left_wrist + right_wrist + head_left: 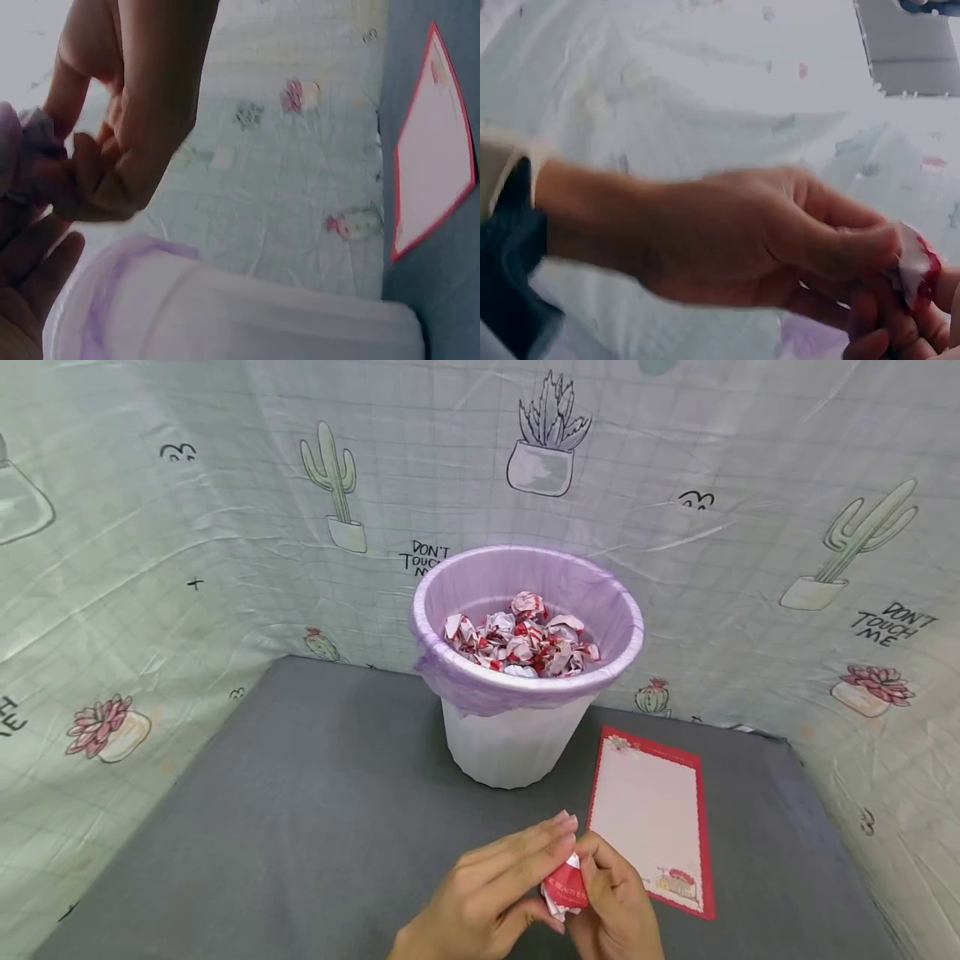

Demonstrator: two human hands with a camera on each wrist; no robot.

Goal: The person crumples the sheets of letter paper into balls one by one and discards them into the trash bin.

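A crumpled red-and-white sheet of paper (566, 887) is squeezed between both hands in front of the bin. My left hand (483, 889) holds it from the left, fingers over the top and thumb underneath. From the other side my right hand (618, 897) grips the same paper with curled fingers. The right wrist view shows the paper's (915, 266) white face and red edge at the fingertips. In the left wrist view the paper (36, 154) is dim and partly covered by fingers.
A white bin (502, 747) with a purple liner (480, 689) stands behind the hands, holding several crumpled paper balls (528, 643). A flat red-bordered sheet (648, 818) lies on the grey table (300, 827) to the right. Patterned cloth (247, 485) encloses the table's back and sides.
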